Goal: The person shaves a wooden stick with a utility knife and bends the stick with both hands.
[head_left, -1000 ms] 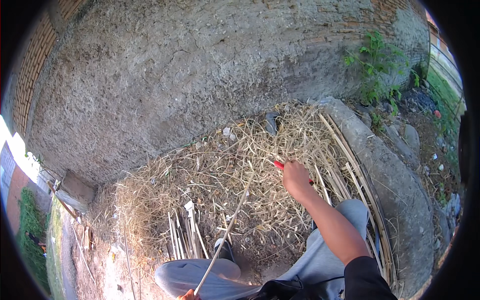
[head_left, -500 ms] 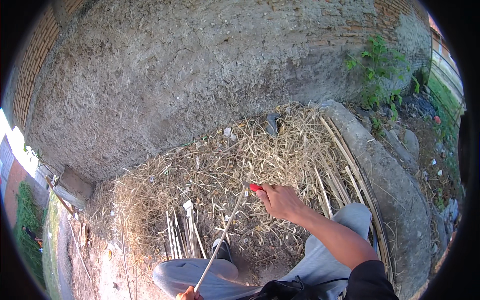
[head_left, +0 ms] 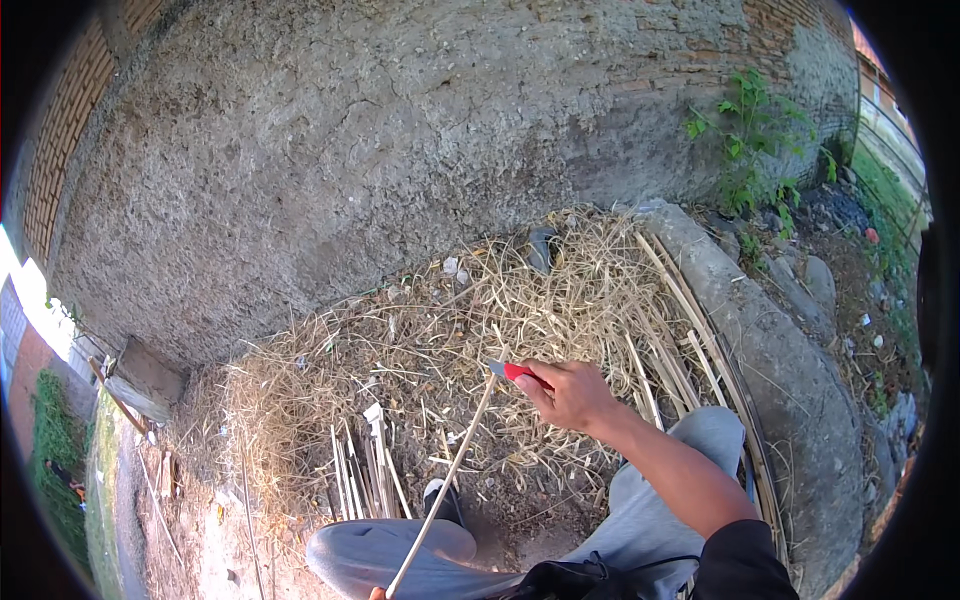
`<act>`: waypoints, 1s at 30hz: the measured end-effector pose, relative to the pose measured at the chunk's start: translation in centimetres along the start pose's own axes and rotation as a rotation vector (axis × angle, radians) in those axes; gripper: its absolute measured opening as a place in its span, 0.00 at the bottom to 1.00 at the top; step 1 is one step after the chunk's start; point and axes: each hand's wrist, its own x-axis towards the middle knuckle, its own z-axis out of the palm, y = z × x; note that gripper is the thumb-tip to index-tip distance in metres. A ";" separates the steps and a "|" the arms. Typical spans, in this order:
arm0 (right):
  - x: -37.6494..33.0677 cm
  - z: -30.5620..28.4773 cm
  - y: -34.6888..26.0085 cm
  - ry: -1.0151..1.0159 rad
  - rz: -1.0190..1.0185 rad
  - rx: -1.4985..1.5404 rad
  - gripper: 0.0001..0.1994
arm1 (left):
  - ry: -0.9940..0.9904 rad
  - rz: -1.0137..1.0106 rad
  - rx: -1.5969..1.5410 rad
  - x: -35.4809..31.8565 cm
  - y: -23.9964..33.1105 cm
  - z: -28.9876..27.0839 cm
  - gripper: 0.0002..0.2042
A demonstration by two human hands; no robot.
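Note:
My right hand [head_left: 578, 397] is closed around the red handle of a knife [head_left: 519, 372]. Its short grey blade lies against a long pale strip [head_left: 447, 475], probably bamboo, close to the strip's far end. That strip slants over my left leg down to the lower edge. There my left hand [head_left: 377, 594] grips its near end; only a bit of the fingers shows. Below the knife, the ground is strewn with dry shavings [head_left: 560, 330].
A bundle of cut strips [head_left: 365, 470] lies by my left shoe [head_left: 443, 500]. More long strips [head_left: 690, 300] lie at right along a concrete kerb [head_left: 790, 380]. A rough grey wall [head_left: 400, 150] rises ahead. A green plant [head_left: 745, 140] grows at its right.
My left hand has drawn back toward the lower edge and is now mostly out of view. The knife has tilted and sits slightly higher on the strip.

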 end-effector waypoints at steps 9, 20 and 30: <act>1.1 -4.3 7.2 -0.051 0.525 -0.422 0.20 | 0.017 -0.123 -0.041 -1.5 1.6 -1.3 0.15; 0.8 -3.4 -0.3 -0.074 0.618 0.354 0.24 | -0.094 0.005 -0.050 4.3 6.1 -5.1 0.08; 1.7 -2.5 -1.6 -0.106 0.527 0.350 0.16 | -0.484 -0.105 -0.485 14.4 10.1 -1.8 0.16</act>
